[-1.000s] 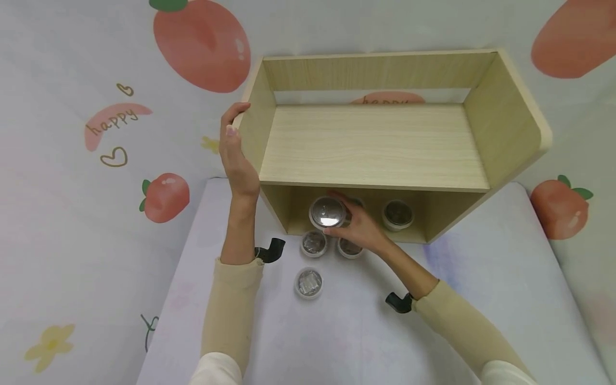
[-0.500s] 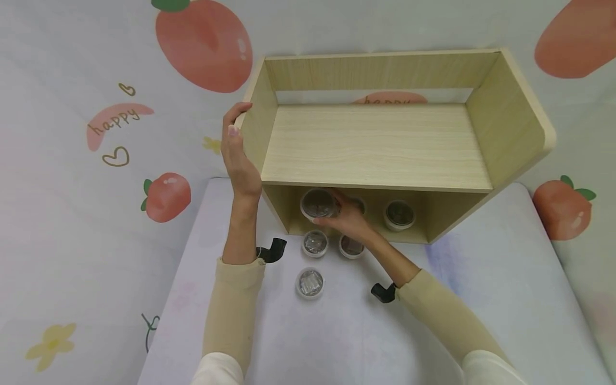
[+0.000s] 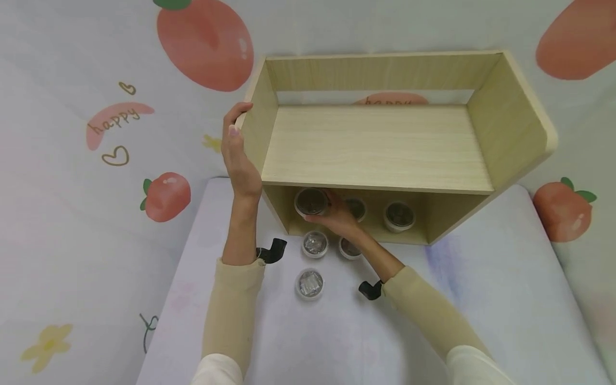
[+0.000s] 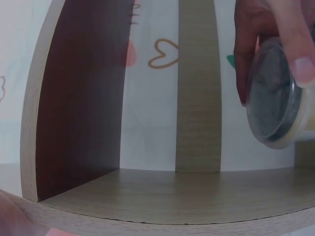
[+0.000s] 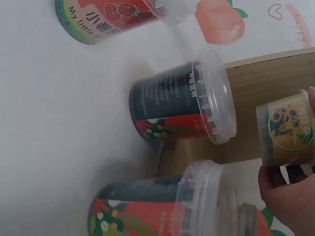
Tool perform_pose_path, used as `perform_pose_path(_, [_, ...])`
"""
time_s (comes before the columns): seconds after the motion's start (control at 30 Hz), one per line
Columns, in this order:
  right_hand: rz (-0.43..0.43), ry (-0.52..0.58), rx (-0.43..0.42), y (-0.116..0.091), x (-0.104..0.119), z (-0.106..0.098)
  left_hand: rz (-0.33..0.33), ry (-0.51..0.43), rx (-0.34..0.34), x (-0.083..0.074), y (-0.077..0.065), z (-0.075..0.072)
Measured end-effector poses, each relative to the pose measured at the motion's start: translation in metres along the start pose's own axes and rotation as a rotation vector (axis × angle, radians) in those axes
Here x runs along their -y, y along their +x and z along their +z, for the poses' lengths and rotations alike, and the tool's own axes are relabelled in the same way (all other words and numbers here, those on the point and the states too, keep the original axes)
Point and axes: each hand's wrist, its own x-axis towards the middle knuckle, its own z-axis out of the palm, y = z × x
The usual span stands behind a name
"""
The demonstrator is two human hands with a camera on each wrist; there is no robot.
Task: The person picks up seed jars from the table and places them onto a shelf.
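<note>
My right hand (image 3: 339,216) grips a round tub (image 3: 311,202) with a clear lid, thumb on the near side. The tub is inside the lower left of a pale wooden shelf (image 3: 375,147). In the left wrist view the lidded tub (image 4: 270,93) appears above the compartment floor (image 4: 162,196) and tilted. A yellow label with flowers shows on the tub (image 5: 285,128) in the right wrist view. My left hand (image 3: 240,155) holds the front edge of the shelf's left side panel (image 3: 257,123). Some of its fingers are hidden behind the panel.
Two more tubs, one partly covered (image 3: 356,207) and one further right (image 3: 399,215), stand in the lower compartment. In front, on the white cloth (image 3: 337,342), are three tubs: left (image 3: 315,244), right (image 3: 349,248) and nearest (image 3: 310,284). The shelf board overhangs my right hand.
My right hand has carried the tub leftward and deeper into the lower compartment, uncovering more of the tub behind it. My left hand stays on the side panel.
</note>
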Motion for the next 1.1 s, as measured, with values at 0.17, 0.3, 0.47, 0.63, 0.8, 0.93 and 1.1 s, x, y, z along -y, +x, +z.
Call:
perform_pose_path(0.17, [0.003, 0.010, -0.001, 0.004, -0.004, 0.005, 0.010, 0.024, -0.005, 0.001, 0.001, 0.000])
perform_pose_path(0.3, [0.012, 0.019, 0.008, 0.008, -0.005, 0.008, -0.001, 0.015, -0.008, 0.002, 0.001, 0.000])
perform_pose_path(0.47, [0.000, 0.029, 0.017, 0.013, -0.009, 0.012, -0.012, 0.008, -0.013, 0.003, 0.001, 0.000])
perform_pose_path(0.63, [-0.008, 0.055, 0.017, 0.016, -0.016, 0.016, -0.009, 0.001, -0.008, 0.003, 0.002, 0.001])
perform_pose_path(0.8, [-0.010, 0.087, 0.003, 0.019, -0.020, 0.020, 0.000, 0.018, -0.003, 0.003, 0.002, 0.002])
perform_pose_path(0.93, [-0.011, 0.124, -0.016, 0.020, -0.023, 0.023, -0.009, 0.024, -0.010, 0.003, 0.002, 0.001])
perform_pose_path(1.1, [-0.007, 0.154, -0.015, 0.021, -0.027, 0.026, -0.010, 0.021, -0.018, 0.004, 0.001, 0.002])
